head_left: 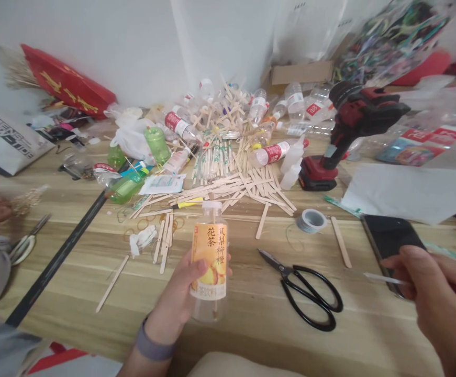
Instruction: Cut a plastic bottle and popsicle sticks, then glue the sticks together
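We see a bottle (210, 262) of clear, smooth plastic with a printed label (215, 246); the thin strip (382, 278) looks translucent. Our tabletop (239, 298) shows streaked wood grain, and the flat sticks (231, 189) look bare, matt wood. The scissors (286, 271) pair metal blades with 2 smooth black handles. We find the drill (349, 118) mostly matt plastic, the white sheet (408, 191) dull.

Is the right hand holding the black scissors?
No, the black scissors lie on the table, apart from the right hand.
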{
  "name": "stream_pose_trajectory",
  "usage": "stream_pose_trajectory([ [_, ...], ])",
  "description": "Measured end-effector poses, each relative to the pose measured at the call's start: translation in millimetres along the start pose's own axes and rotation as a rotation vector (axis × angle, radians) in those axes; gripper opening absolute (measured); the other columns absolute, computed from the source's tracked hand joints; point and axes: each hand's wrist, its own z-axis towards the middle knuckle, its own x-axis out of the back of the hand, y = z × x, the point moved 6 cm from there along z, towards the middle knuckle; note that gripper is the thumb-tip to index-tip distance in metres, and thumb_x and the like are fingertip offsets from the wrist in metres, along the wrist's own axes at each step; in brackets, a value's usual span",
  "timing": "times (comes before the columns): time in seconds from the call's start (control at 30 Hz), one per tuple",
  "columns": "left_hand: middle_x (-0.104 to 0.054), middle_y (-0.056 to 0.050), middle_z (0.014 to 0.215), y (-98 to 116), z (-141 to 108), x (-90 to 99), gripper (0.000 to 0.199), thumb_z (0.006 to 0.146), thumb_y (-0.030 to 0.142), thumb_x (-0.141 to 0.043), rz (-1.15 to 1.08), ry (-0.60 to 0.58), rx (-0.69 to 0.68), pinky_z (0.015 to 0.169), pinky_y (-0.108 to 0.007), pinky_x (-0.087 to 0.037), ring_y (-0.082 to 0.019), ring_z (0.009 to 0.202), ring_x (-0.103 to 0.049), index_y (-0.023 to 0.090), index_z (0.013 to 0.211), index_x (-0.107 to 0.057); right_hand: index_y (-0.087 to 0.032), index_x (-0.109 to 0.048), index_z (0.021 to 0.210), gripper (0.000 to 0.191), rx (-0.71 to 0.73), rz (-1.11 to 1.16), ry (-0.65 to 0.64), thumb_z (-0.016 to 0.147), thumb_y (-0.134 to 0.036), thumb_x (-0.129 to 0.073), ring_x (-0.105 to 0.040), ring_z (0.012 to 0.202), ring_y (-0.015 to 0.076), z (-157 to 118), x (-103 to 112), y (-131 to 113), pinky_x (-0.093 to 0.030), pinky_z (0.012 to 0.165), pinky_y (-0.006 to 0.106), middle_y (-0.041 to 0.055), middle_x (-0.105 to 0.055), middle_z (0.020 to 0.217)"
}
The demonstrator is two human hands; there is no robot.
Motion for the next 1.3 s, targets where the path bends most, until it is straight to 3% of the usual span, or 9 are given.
stream_pose_trajectory([
  [0.07, -0.075, -0.008, 0.088, 2, -2, -3.3, 0.055, 0.059, 0.048, -0.088, 0.041, -0.026, 0.004, 0.060, -0.027, -0.054, -0.018, 0.064, -0.068, 0.016, 0.101, -0.071, -0.029, -0.064, 0.081, 0.034, -0.088, 0.015, 0.111, 0.094, -0.052, -0.042, -0.061, 0.059, 0.0276, -6, -2, -20, -0.043, 0.052, 0.038, 0.0041, -0.064, 0.063],
  [0.2, -0.074, -0.008, 0.087, -1, -4, -12.1, 0.061, 0.055, 0.047, -0.090, 0.099, -0.089, 0.034, 0.061, -0.026, -0.052, -0.019, 0.070, -0.067, 0.016, 0.103, -0.070, -0.025, -0.067, 0.076, 0.037, 0.052, 0.138, -0.126, 0.086, -0.056, -0.052, -0.056, 0.050, 0.0193, -7, -39, -59, -0.042, 0.047, 0.030, 0.0018, -0.062, 0.058],
  [0.33, -0.074, -0.011, 0.100, -13, -3, -21.0, 0.072, 0.054, 0.045, -0.091, 0.180, -0.150, 0.069, 0.072, -0.030, -0.053, -0.024, 0.083, -0.069, 0.017, 0.115, -0.065, -0.020, -0.067, 0.092, 0.029, 0.193, 0.347, -0.330, 0.089, -0.045, -0.052, -0.052, 0.046, 0.0135, -10, -71, -96, -0.039, 0.043, 0.024, -0.0013, -0.057, 0.055],
  [0.43, -0.072, -0.011, 0.111, -17, -3, -25.8, 0.076, 0.057, 0.042, -0.091, 0.320, -0.148, 0.041, 0.080, -0.033, -0.051, -0.028, 0.097, -0.067, 0.020, 0.123, -0.061, -0.016, -0.059, 0.114, 0.035, 0.259, 0.511, -0.273, 0.090, -0.042, -0.056, -0.050, 0.046, 0.0120, -12, -71, -123, -0.040, 0.043, 0.022, -0.0044, -0.053, 0.057],
  [0.53, -0.070, -0.010, 0.116, -15, -4, -29.4, 0.076, 0.061, 0.040, -0.088, 0.505, -0.133, -0.001, 0.086, -0.035, -0.049, -0.030, 0.105, -0.063, 0.021, 0.128, -0.057, -0.017, -0.058, 0.117, 0.035, 0.359, 0.527, -0.133, 0.091, -0.040, -0.056, -0.048, 0.045, 0.0107, -17, -59, -143, -0.040, 0.042, 0.021, -0.0049, -0.054, 0.060],
  [0.7, -0.063, -0.012, 0.131, -14, -7, -21.5, 0.086, 0.060, 0.037, -0.089, 0.628, -0.057, -0.051, 0.098, -0.039, -0.043, -0.033, 0.117, -0.057, 0.021, 0.136, -0.051, -0.023, -0.069, 0.094, 0.025, 0.301, 0.426, -0.025, 0.095, -0.040, -0.051, -0.052, 0.047, 0.0116, -16, -56, -137, -0.039, 0.045, 0.023, -0.0023, -0.058, 0.060],
  [0.87, -0.068, -0.012, 0.115, -22, -12, -24.0, 0.089, 0.057, 0.047, -0.090, 0.356, -0.318, -0.035, 0.083, -0.037, -0.050, -0.030, 0.100, -0.063, 0.023, 0.134, -0.054, -0.014, -0.065, 0.104, 0.038, 0.053, 0.475, -0.217, 0.088, -0.045, -0.051, -0.049, 0.046, 0.0147, 1, -85, -106, -0.039, 0.044, 0.025, -0.0046, -0.048, 0.051],
  [1.03, -0.071, -0.009, 0.102, -15, -8, -23.6, 0.078, 0.055, 0.045, -0.092, 0.248, -0.261, -0.007, 0.073, -0.030, -0.051, -0.024, 0.086, -0.066, 0.022, 0.123, -0.062, -0.016, -0.069, 0.096, 0.041, 0.076, 0.466, -0.353, 0.089, -0.050, -0.049, -0.045, 0.046, 0.0140, -7, -90, -106, -0.034, 0.041, 0.025, -0.0029, -0.049, 0.050],
  [1.3, -0.071, -0.007, 0.080, -6, -9, -38.1, 0.057, 0.058, 0.053, -0.088, 0.136, -0.179, -0.017, 0.063, -0.027, -0.050, -0.020, 0.070, -0.065, 0.019, 0.100, -0.071, -0.018, -0.071, 0.096, 0.031, 0.237, 0.528, -0.627, 0.091, -0.041, -0.052, -0.043, 0.047, 0.0113, -35, -97, -138, -0.032, 0.043, 0.023, -0.0035, -0.050, 0.053],
])
